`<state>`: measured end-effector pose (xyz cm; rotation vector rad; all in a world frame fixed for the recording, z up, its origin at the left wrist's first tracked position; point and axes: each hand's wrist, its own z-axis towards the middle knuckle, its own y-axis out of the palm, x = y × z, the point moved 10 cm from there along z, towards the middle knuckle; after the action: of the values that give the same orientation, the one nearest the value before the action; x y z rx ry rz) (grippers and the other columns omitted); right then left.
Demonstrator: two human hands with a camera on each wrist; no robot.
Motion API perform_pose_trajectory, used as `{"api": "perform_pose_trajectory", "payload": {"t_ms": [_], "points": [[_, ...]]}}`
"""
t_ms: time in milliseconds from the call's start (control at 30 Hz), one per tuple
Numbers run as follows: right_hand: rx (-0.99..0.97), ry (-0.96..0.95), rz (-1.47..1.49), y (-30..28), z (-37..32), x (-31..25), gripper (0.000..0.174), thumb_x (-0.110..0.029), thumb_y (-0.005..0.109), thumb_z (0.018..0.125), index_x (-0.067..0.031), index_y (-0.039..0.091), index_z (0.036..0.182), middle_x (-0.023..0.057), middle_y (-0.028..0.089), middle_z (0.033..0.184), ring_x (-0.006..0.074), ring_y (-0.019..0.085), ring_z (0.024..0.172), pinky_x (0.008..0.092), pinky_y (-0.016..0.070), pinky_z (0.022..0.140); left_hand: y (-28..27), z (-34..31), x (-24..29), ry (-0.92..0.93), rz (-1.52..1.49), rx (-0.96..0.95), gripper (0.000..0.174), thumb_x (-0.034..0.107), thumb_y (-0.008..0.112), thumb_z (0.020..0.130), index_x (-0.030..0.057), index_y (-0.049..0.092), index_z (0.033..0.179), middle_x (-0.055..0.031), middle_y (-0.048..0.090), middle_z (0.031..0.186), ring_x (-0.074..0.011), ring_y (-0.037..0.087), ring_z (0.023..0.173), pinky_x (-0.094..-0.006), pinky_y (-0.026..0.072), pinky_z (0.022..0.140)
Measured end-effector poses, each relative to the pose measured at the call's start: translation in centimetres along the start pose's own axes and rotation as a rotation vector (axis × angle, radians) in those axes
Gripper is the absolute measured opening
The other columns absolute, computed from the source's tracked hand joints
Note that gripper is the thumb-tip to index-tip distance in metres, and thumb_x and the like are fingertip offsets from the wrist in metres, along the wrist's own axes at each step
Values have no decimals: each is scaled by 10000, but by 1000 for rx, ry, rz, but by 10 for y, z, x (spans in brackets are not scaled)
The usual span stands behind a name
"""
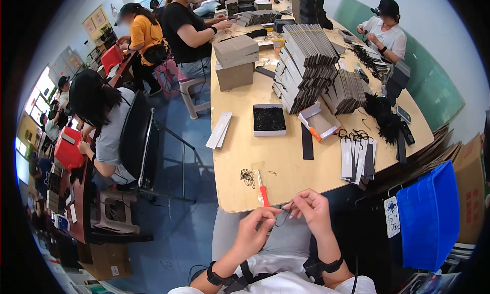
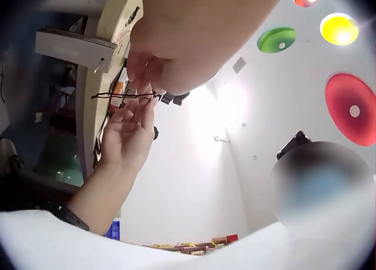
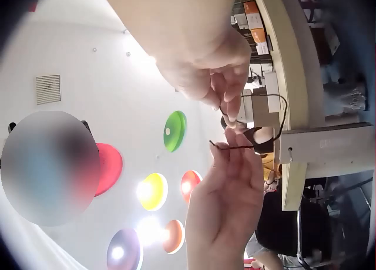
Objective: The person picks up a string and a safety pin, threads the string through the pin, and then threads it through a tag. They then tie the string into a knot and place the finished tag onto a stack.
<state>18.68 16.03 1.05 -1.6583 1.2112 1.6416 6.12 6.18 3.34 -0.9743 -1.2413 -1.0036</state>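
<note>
A thin black cord (image 1: 282, 221) runs between the two hands just off the table's front edge, its loop hanging below the fingers. The left hand (image 1: 253, 231) pinches one part of it between thumb and fingertips; the right hand (image 1: 313, 212) pinches another part close beside. In the right wrist view the cord (image 3: 286, 108) curves out in a wide loop, and the two hands' fingertips nearly meet. A grey tag (image 3: 329, 142) with a small hole shows beyond the cord. A red-handled tool (image 1: 263, 194) lies at the table edge, with small dark pins (image 1: 247, 178) beside it.
On the table (image 1: 235, 192) are a box of black bits (image 1: 269, 121), an open orange-white box (image 1: 319, 121), tall stacks of grey tags (image 1: 306, 64), corded tags (image 1: 358, 158) and loose white tags (image 1: 220, 130). A blue bin (image 1: 429, 217) stands right. Several people sit or stand around.
</note>
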Motion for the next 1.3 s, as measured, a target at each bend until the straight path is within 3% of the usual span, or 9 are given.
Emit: {"api": "perform_pose_trajectory", "payload": {"t_ms": [267,500,600,733,900,1000,1133,1200,1300], "points": [[193,-377,-505,5,-15,-38,76,-16,676,835,9,604,829,15,609,620,23,512,539,179,358,466,32,-13,-27,-214,-368,-251,102,121,561,951,19,548,945,-76,595,1066,-104,534,927,-257,438,857],[156,-534,-455,8,-42,-39,84,-53,755,761,-34,675,743,-8,520,532,41,398,448,205,294,426,38,-2,-27,-287,-717,-144,102,138,587,939,37,572,942,-59,571,1099,-103,538,933,-268,432,872],[38,-355,-347,2,-48,-12,99,-55,759,763,-25,670,732,-23,559,581,10,398,476,193,284,438,36,-2,-33,-328,-919,-108,100,136,609,924,40,581,928,-64,585,1080,-102,537,942,-279,430,875],[-300,-128,-136,18,-55,19,70,-33,729,791,-14,663,803,-25,604,673,-2,432,543,179,325,485,24,-1,-26,-235,-643,-86,73,104,595,925,33,582,924,-65,593,1017,-108,533,942,-275,423,866],[-129,-153,166,7,-41,13,118,-22,683,823,-30,658,938,-19,577,779,1,438,643,172,339,558,31,-9,-15,-181,-518,-217,58,71,577,928,13,579,935,-63,585,991,-119,533,939,-266,417,859],[-310,-219,-111,23,-31,-6,153,-45,672,843,-42,646,994,-27,541,781,16,393,609,203,316,540,35,-16,-17,-133,-396,-299,84,76,576,931,-6,573,949,-69,577,986,-128,535,941,-267,425,851],[-439,-45,-14,27,-24,13,119,-50,667,853,-29,632,964,-22,554,813,25,420,621,195,343,565,33,-19,-17,-144,-313,-337,114,98,569,940,-11,568,972,-72,582,990,-138,549,951,-276,437,860],[-555,85,84,36,-27,17,86,21,620,867,11,584,944,48,534,893,107,564,789,235,458,699,34,-20,-20,-142,-286,-356,122,111,575,940,-4,571,981,-70,594,998,-139,560,963,-282,442,877],[-546,146,143,39,-29,16,59,-13,619,879,1,564,896,42,525,889,105,541,799,236,440,718,37,-20,-18,-145,-314,-349,123,114,570,944,-4,564,978,-68,599,990,-129,558,957,-270,448,851]]}}
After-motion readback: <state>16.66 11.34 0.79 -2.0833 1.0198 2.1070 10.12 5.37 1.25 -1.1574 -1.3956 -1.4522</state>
